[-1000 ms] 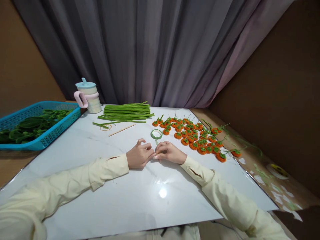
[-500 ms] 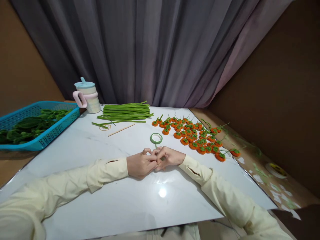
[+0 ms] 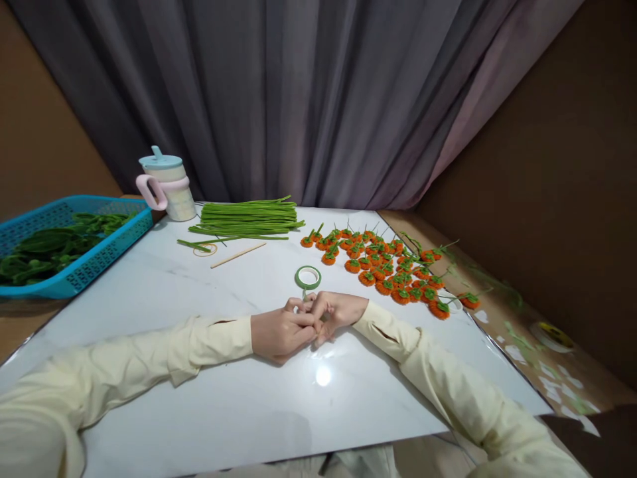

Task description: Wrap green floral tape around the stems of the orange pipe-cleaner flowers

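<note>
A roll of green tape (image 3: 308,277) lies on the white tabletop just beyond my hands. A short strip runs from it down to the fingers. My right hand (image 3: 339,311) is closed, thumb and index finger bent in a pinch, and the strip goes in at its fingertips. Against it, my left hand (image 3: 283,330) is closed too, its fingertips touching those of the right. Whatever lies between the left fingers is hidden. To the right spread several orange knitted pumpkin-like pieces (image 3: 385,287) with green tops and thin stems.
Green fuzzy stems (image 3: 246,218) lie bundled at the back, near a wooden stick (image 3: 237,255) and a rubber band (image 3: 206,249). A lidded cup (image 3: 172,189) stands back left, beside a blue basket (image 3: 107,257) of green leaf pieces. Paper scraps (image 3: 550,378) litter the right side.
My hands have drawn slightly nearer to me and closer together, fingers now overlapping. The tape roll sits a little lower and further left in view as the camera shifted.
</note>
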A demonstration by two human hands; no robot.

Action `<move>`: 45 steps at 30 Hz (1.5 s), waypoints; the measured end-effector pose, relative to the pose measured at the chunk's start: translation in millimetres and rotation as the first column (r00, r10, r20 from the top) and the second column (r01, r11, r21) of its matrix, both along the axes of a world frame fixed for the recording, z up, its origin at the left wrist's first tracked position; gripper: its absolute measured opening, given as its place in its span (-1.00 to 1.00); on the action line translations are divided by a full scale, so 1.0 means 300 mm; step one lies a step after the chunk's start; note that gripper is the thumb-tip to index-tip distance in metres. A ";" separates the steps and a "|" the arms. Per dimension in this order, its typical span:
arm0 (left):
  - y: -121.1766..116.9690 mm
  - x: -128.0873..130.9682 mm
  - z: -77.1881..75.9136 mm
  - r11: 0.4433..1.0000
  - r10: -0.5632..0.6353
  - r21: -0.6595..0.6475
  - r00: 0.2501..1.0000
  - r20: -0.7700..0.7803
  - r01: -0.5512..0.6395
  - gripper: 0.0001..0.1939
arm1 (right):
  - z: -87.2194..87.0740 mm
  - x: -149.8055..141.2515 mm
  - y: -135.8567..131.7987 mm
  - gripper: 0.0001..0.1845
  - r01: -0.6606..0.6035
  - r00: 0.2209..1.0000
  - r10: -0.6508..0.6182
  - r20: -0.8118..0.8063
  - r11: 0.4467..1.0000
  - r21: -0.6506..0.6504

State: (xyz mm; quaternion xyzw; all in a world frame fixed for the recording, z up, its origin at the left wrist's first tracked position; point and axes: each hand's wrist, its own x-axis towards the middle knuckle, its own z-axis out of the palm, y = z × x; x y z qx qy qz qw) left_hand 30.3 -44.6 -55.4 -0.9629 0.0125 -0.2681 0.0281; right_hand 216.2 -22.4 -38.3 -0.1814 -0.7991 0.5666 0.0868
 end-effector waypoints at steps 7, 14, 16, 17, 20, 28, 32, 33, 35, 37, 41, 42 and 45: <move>-0.011 -0.001 -0.003 1.000 -0.016 0.006 0.999 -0.039 0.016 -0.85 | -0.002 -0.004 -0.006 -0.47 -0.025 0.999 0.027 0.029 0.998 -0.063; -0.022 0.004 -0.001 0.996 -0.040 0.084 0.999 0.021 0.038 -0.83 | -0.006 -0.007 0.008 -0.48 -0.134 0.990 0.139 0.038 0.985 -0.112; -0.024 0.005 0.004 0.995 -0.048 0.094 0.997 0.052 0.043 -0.79 | -0.006 -0.008 0.011 -0.50 -0.162 0.986 0.165 0.025 0.981 -0.104; -0.024 0.007 0.005 0.994 -0.054 0.099 0.997 0.059 0.048 -0.77 | -0.006 -0.008 0.012 -0.51 -0.173 0.984 0.175 0.014 0.980 -0.100; -0.021 0.011 0.008 0.993 -0.060 0.105 0.997 0.047 0.055 -0.74 | -0.006 -0.013 0.013 -0.50 -0.197 0.980 0.196 -0.015 0.978 -0.075; -0.056 -0.038 0.001 0.996 -0.075 0.050 0.997 0.032 0.074 -0.72 | 0.012 0.026 0.027 -0.46 -0.244 0.970 0.244 0.013 0.969 -0.028; -0.061 -0.084 0.006 0.989 -0.046 -0.140 0.999 0.024 0.049 -0.82 | 0.016 0.076 0.021 -0.55 -0.049 0.997 0.045 -0.062 0.997 -0.063; -0.054 -0.088 0.009 0.981 0.003 -0.195 0.999 0.041 0.005 -0.81 | 0.014 0.080 0.018 -0.57 -0.017 0.997 0.012 -0.072 0.997 -0.070; -0.038 -0.085 0.016 0.953 0.113 -0.293 0.989 0.097 -0.080 -0.76 | 0.006 0.077 0.011 -0.57 0.015 0.995 -0.021 -0.094 0.998 -0.060; -0.025 -0.076 0.020 0.917 0.203 -0.375 0.968 0.151 -0.134 -0.71 | -0.004 0.066 0.005 -0.47 0.034 0.993 -0.039 -0.112 0.998 -0.048; -0.015 -0.066 0.013 0.837 0.328 -0.512 0.925 0.191 -0.191 -0.73 | -0.018 0.041 -0.005 -0.23 0.065 0.994 -0.066 -0.083 0.998 -0.025; -0.014 -0.065 0.011 0.816 0.356 -0.540 0.915 0.190 -0.205 -0.74 | -0.016 0.035 -0.007 -0.20 0.067 0.996 -0.067 -0.065 0.998 -0.008; -0.007 -0.064 0.014 0.770 0.413 -0.595 0.890 0.192 -0.229 -0.73 | 0.010 0.024 -0.004 -0.24 0.068 0.997 -0.071 0.020 0.993 0.096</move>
